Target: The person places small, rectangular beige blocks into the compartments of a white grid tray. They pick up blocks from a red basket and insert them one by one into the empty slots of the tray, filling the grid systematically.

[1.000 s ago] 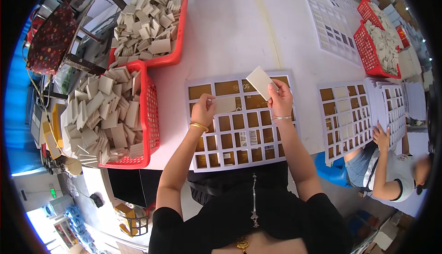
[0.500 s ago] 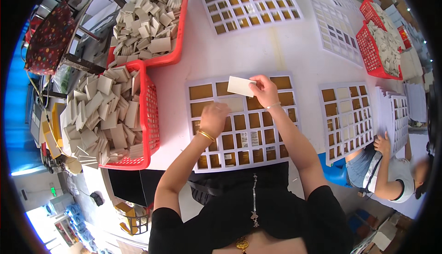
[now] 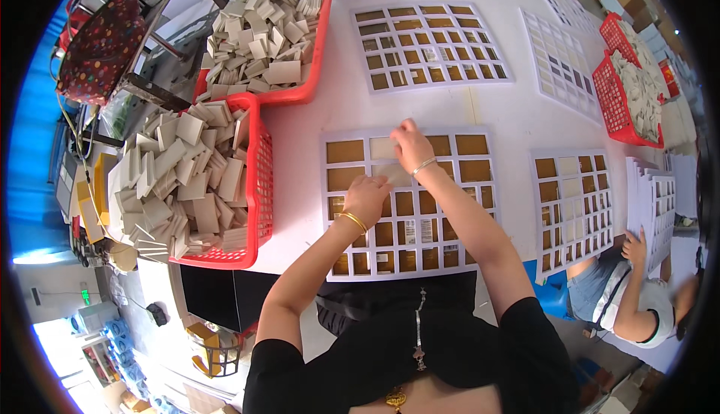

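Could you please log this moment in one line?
left hand: at lower tile; right hand: at upper tile; frame: on table; left red basket: heaped with tiles

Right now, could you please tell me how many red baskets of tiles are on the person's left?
2: the nearer basket, left of the left hand, and the farther basket, directly behind the first.

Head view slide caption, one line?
Bare left hand and right hand over pale rectangular tiles in a white rectangular grid frame, beside red plastic baskets heaped with similar pieces.
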{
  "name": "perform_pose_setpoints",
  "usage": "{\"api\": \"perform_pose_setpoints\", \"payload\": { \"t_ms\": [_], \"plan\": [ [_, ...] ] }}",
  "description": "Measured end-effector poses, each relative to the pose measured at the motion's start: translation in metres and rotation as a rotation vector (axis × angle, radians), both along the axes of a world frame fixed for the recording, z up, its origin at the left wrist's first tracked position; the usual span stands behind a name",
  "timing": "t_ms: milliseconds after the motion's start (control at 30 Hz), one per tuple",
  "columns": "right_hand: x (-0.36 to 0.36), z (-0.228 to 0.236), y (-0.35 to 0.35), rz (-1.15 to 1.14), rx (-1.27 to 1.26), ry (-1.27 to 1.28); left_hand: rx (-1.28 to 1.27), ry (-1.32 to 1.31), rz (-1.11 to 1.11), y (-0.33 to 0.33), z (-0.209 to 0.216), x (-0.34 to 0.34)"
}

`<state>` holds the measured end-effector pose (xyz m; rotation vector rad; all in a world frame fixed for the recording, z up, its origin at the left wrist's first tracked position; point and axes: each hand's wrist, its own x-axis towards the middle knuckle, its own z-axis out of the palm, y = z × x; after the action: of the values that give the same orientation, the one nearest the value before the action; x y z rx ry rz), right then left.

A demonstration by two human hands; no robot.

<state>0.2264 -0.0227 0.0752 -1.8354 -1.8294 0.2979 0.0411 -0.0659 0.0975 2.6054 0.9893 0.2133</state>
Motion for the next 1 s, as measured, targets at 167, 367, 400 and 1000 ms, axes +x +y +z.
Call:
{"api": "perform_pose_setpoints", "payload": {
  "t_ms": [167,367,400,1000],
  "plan": [
    [-0.008,0.003,-0.018,0.176,-0.131,-0.399,-0.012,0.149,-0.082,0.010,0.008,0.003],
    [-0.020,0.019,-0.037,0.139,-0.202,-0.342,-0.024,-0.284,0.161,0.081,0.036,0.013],
    [-0.018,0.016,-0.039,0.126,-0.192,-0.346,0.058,-0.341,0.257,0.101,0.057,0.018],
    [-0.027,0.015,-0.040,0.131,-0.125,-0.293,0.040,0.159,0.554,0.347,0.031,-0.058]
  ]
}}
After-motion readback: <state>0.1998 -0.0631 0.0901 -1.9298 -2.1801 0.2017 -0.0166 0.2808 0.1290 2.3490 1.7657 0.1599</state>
